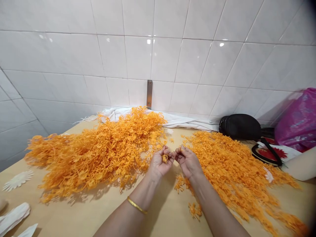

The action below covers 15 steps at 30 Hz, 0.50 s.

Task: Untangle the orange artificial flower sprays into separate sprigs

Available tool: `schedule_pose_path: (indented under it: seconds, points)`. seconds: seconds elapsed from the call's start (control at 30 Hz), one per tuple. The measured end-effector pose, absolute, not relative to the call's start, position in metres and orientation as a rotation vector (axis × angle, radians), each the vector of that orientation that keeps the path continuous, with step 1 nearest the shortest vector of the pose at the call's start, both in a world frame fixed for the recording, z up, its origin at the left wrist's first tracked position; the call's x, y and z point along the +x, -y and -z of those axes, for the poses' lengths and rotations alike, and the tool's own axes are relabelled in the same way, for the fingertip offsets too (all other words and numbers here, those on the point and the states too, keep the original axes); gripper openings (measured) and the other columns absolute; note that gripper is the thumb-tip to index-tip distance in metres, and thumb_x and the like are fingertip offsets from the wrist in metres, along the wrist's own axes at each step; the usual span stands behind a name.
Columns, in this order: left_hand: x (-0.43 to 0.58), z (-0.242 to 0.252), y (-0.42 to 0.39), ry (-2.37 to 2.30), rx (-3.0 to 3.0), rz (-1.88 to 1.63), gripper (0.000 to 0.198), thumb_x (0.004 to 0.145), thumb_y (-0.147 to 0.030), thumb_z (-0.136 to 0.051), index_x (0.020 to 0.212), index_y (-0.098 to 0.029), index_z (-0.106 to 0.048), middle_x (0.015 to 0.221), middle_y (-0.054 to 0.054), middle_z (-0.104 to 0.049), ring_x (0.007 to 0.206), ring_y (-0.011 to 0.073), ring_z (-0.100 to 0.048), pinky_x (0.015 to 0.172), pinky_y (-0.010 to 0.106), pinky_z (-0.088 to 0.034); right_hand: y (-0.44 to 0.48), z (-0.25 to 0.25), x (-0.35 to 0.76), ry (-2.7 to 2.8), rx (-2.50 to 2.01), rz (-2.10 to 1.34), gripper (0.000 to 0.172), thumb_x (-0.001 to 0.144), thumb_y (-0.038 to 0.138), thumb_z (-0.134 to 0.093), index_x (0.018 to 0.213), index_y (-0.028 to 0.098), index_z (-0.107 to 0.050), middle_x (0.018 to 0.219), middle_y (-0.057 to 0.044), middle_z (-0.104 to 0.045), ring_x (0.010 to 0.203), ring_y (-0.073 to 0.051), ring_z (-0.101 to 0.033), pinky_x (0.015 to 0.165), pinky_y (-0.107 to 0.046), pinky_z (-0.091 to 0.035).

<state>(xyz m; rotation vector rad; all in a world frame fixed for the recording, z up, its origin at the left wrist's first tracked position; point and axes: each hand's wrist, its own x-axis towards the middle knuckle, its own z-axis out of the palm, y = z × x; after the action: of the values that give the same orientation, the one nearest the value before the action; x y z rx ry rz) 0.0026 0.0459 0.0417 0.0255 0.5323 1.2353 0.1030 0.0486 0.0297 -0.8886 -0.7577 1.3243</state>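
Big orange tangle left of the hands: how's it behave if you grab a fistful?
The orange tangle likely comes up in clumps, since its thin, branching strands interlock. It is probably light for its bulk: the heap looks airy, with gaps between strands. The strands seem springy rather than limp, as many stand up along its top edge.

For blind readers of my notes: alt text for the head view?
A person's left hand, holding an orange piece, is beside the right hand over a table, between a left heap and a right heap of orange sprigs. A black pouch and purple bag sit at right by a tiled wall.
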Motion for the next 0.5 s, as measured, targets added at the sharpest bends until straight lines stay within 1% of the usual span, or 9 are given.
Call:
schedule_pose_path:
  seconds: [0.07,0.1,0.17,0.23,0.3,0.4,0.5]
  points:
    - [0.002,-0.042,-0.045,-0.480,0.019,-1.206,0.019,0.081,-0.007,-0.039,0.064,-0.013,-0.048,0.039,-0.007,-0.033,0.037,0.0039,-0.038,0.056,0.020,-0.047,-0.050,-0.034,0.108,0.669,-0.891,-1.379,0.022,0.059,0.032,-0.066,0.057,0.020,-0.047,0.055,0.001,-0.051,0.057,-0.015,-0.054,0.062,-0.033,-0.048]
    - [0.002,-0.042,-0.044,-0.472,0.012,-1.196,0.018,0.080,-0.008,-0.040,0.065,-0.012,-0.049,0.039,-0.007,-0.034,0.037,0.0040,-0.039,0.056,0.020,-0.048,-0.049,-0.037,0.111,0.652,-0.896,-1.390,0.020,0.060,0.029,-0.064,0.058,0.020,-0.047,0.055,0.001,-0.052,0.058,-0.015,-0.056,0.063,-0.033,-0.048]
    - [0.002,-0.042,-0.043,-0.524,0.021,-1.192,0.013,0.079,-0.008,-0.044,0.069,-0.012,-0.051,0.046,-0.003,-0.045,0.043,0.0053,-0.046,0.058,0.022,-0.049,-0.048,-0.043,0.115,0.661,-0.911,-1.371,0.013,0.060,0.021,-0.061,0.065,0.020,-0.049,0.058,0.000,-0.055,0.059,-0.015,-0.057,0.063,-0.032,-0.048]
    - [0.002,-0.041,-0.044,-0.581,0.032,-1.197,0.006,0.077,-0.009,-0.049,0.072,-0.012,-0.053,0.058,0.001,-0.055,0.052,0.0077,-0.053,0.060,0.023,-0.049,-0.045,-0.049,0.118,0.685,-0.947,-1.338,0.020,0.056,0.013,-0.059,0.072,0.020,-0.051,0.061,0.001,-0.057,0.057,-0.012,-0.056,0.058,-0.028,-0.046]
    - [0.001,-0.039,-0.046,-0.614,0.051,-1.220,0.003,0.074,-0.010,-0.053,0.074,-0.013,-0.055,0.065,0.003,-0.059,0.057,0.0093,-0.055,0.060,0.024,-0.049,-0.043,-0.053,0.119,0.703,-0.988,-1.337,0.025,0.052,0.009,-0.057,0.074,0.020,-0.053,0.061,0.003,-0.056,0.053,-0.010,-0.052,0.053,-0.025,-0.044]
    - [-0.003,-0.039,-0.048,-0.657,0.080,-1.273,0.004,0.073,-0.010,-0.054,0.073,-0.013,-0.056,0.068,0.004,-0.060,0.059,0.0096,-0.055,0.060,0.024,-0.048,-0.041,-0.052,0.116,0.747,-1.002,-1.417,0.021,0.051,0.013,-0.060,0.070,0.019,-0.053,0.057,0.005,-0.051,0.052,-0.009,-0.048,0.052,-0.024,-0.042]
    - [-0.004,-0.041,-0.050,-0.701,0.102,-1.333,0.006,0.073,-0.008,-0.054,0.068,-0.012,-0.056,0.067,0.003,-0.059,0.059,0.0091,-0.054,0.057,0.022,-0.046,-0.037,-0.048,0.107,0.909,-1.006,-1.468,0.021,0.055,0.025,-0.068,0.066,0.019,-0.051,0.055,0.006,-0.047,0.051,-0.008,-0.044,0.050,-0.022,-0.038]
